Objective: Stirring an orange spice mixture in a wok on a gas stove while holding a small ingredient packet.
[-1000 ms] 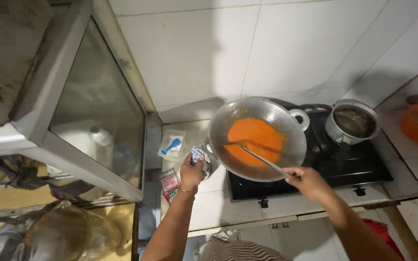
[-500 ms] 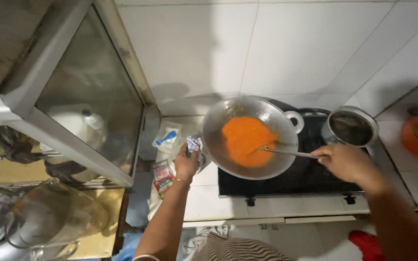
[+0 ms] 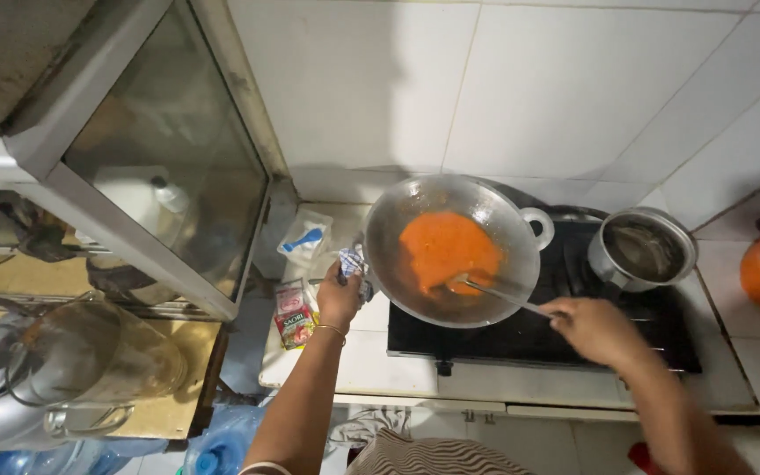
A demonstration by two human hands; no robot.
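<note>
Left hand [image 3: 339,299], centre of frame, fingers closed on a checked cloth [image 3: 353,263] wrapped round the near-left handle of the wok [image 3: 450,251]. Right hand [image 3: 595,330], lower right, fingers wrapped round a thin metal spoon [image 3: 496,294]; long axis up-left, bowl end in orange sauce [image 3: 447,249] at wok centre. Wok round, dull steel, on black glass stove [image 3: 521,334]. Small steel pot [image 3: 642,249] just right. Sachets [image 3: 294,312] on bench at left.
</note>
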